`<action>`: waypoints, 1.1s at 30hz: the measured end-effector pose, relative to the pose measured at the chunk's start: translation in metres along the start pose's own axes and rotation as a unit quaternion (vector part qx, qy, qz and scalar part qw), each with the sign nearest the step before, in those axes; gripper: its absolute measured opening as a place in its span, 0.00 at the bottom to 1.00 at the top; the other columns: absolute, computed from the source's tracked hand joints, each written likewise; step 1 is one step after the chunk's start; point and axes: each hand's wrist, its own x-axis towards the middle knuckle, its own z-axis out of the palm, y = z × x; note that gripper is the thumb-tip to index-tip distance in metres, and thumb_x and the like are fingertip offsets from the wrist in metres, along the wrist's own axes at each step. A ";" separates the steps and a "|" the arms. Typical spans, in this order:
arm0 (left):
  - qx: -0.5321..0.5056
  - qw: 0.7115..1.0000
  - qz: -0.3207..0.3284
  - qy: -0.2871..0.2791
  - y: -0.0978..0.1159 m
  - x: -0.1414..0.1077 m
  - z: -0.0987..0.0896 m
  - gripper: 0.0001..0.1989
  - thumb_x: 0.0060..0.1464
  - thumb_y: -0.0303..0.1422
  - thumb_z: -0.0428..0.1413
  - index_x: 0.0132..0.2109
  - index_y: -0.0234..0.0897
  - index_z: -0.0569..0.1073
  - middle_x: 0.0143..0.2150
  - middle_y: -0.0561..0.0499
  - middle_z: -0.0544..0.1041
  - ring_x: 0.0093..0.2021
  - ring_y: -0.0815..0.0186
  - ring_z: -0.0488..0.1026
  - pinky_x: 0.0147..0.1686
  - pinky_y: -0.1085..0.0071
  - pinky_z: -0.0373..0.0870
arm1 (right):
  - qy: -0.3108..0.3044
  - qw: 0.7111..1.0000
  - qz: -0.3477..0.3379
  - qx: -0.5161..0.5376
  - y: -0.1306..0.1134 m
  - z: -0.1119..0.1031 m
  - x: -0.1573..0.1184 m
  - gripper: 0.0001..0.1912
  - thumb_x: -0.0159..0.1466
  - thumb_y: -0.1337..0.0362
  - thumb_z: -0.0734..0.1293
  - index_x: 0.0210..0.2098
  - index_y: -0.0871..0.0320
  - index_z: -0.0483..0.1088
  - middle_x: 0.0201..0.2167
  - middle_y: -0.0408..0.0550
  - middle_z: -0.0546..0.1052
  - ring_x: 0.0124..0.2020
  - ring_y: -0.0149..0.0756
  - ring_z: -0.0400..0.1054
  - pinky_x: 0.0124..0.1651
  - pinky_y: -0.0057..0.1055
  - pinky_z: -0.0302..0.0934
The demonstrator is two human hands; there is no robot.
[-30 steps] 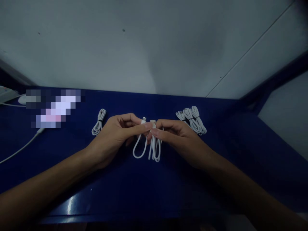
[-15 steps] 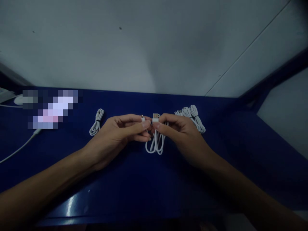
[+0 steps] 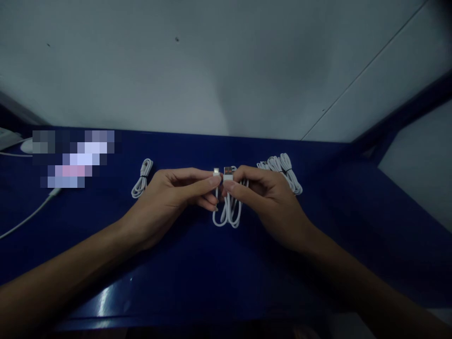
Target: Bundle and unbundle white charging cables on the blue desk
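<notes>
A white USB cable is held between my two hands, its loops hanging below the fingers. My left hand pinches the small metal-tipped plug at one end between thumb and forefinger. In my right hand the larger USB-A plug is gripped with its metal end facing away from me, along with part of the coil. The two plugs stand side by side with a narrow gap. Part of the coil is hidden behind the right fingers.
One bundled white cable with a dark tie lies left of my hands. Several more bundled cables lie behind my right hand. A blurred-out bright object with a white cord is at the left on the blue table. A pale wall rises behind.
The small plug in my left hand has turned more upright and moved right, closer to the USB-A plug. My right hand stays nearly still.
</notes>
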 end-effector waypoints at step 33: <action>0.072 0.994 0.022 0.075 0.000 0.000 0.003 0.02 0.58 0.31 0.72 0.39 0.38 0.89 0.34 0.49 0.85 0.32 0.69 0.79 0.36 0.76 0.76 | -0.010 0.999 0.023 -0.033 -0.001 0.003 -0.002 0.12 0.78 0.59 0.68 0.39 0.56 0.80 0.34 0.43 0.79 0.34 0.33 0.70 0.38 0.33 0.66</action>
